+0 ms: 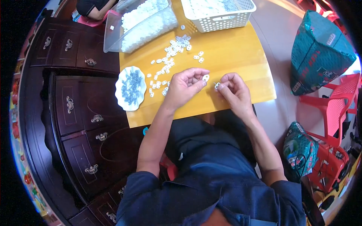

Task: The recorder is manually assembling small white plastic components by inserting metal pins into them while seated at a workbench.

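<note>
Over the yellow table [241,62], my left hand [185,83] pinches a small white oval piece with holes [205,78] between thumb and fingers. Just to its right, my right hand [236,92] is closed at the fingertips on a small whitish hook-like piece [217,86]; its exact kind is too small to make out. The two held pieces are apart. Many similar white two-holed pieces [176,46] lie scattered beyond and left of my left hand. A white scalloped plate [121,94] with a heap of small grey metal-looking parts [131,86] stands at the table's left edge.
A clear plastic bin [113,37] full of white pieces and a white perforated basket [220,24] stand at the far side. Dark wooden drawers [88,101] flank the left. Green bags [318,56] and a red chair [328,109] are at right. Another person's arm [98,13] shows at far left.
</note>
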The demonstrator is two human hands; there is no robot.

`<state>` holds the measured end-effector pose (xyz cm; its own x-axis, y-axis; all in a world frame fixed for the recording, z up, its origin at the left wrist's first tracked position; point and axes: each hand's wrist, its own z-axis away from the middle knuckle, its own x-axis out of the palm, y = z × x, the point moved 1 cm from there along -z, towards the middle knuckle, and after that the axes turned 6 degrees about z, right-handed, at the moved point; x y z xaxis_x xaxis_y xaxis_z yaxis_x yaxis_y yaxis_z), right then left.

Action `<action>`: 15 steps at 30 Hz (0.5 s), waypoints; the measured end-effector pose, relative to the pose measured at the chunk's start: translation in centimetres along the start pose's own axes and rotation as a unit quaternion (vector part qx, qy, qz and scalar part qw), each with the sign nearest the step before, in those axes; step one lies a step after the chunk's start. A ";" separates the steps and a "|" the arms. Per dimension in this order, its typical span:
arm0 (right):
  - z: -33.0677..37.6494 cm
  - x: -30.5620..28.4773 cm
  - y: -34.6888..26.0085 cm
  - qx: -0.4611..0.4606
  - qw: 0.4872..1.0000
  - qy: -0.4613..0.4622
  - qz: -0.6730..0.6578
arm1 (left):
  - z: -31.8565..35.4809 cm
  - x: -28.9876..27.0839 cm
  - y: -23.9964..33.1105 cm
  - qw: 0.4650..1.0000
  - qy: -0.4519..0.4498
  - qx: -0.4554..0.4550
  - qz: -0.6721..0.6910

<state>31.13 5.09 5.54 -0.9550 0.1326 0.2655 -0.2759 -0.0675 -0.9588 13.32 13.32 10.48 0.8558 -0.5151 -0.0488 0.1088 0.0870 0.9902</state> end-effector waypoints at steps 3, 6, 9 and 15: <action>0.0 -0.1 0.0 0.001 1.000 -0.006 0.002 | 0.2 0.2 -0.4 1.000 -0.011 0.014 -0.008; 0.1 -0.1 0.0 -0.003 1.000 -0.012 0.008 | 0.3 0.3 -0.6 0.999 -0.022 0.020 -0.016; 0.1 -0.1 -0.1 -0.003 1.000 -0.016 -0.002 | 0.4 0.5 -0.5 0.998 -0.027 0.022 -0.043; 0.0 -0.2 0.1 -0.018 1.000 -0.011 -0.007 | 0.3 0.8 -0.4 0.997 -0.044 0.033 -0.049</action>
<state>31.26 5.02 5.39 -0.9532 0.1121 0.2806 -0.2856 -0.0304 -0.9579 13.77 12.61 10.11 0.7943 -0.5916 -0.1378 0.1540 -0.0232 0.9878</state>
